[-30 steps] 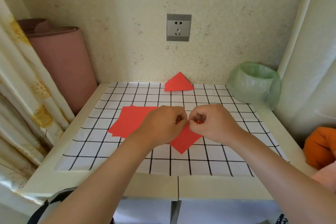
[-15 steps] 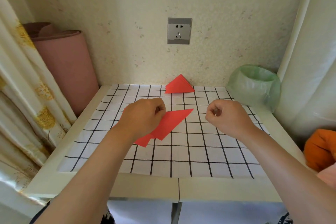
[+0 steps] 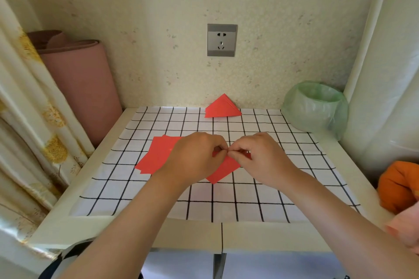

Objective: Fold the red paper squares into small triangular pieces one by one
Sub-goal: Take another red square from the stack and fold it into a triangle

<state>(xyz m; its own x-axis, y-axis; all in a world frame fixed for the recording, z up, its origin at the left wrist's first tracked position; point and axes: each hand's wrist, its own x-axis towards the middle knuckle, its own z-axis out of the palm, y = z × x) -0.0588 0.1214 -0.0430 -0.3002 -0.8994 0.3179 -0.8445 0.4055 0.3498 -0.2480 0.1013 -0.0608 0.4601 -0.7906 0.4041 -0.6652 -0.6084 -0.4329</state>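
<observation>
Risks, big to small: the checked sheet covering the table looks loose, so a hard press on a crease could slide or wrinkle it and throw the fold off. The stack of red squares lies left of centre, partly under the left hand and wrist, and a drag of that wrist would likely fan or shove it. The red paper being worked is mid-sheet, with its near corner pointing at the person and its top hidden by both hands. The left hand and right hand each pinch it between thumb and forefinger, fingertips almost meeting, other fingers curled. Likely step: matching corners before creasing. If a corner slips in the pinch, the triangle comes out skewed, and too tight a pinch could crumple thin paper. Cannot tell if the paper lies flat or is lifted. Around: curtain along the left, pink roll standing back-left beside the table, green-bagged bin at the back-right corner, orange bundle off the right edge, pile of folded triangles at the back by the wall, wall socket above it. Only bare checked sheet lies between the hands and that pile, so drop-off looks unobstructed. Just the stack is close enough to get bumped.
</observation>
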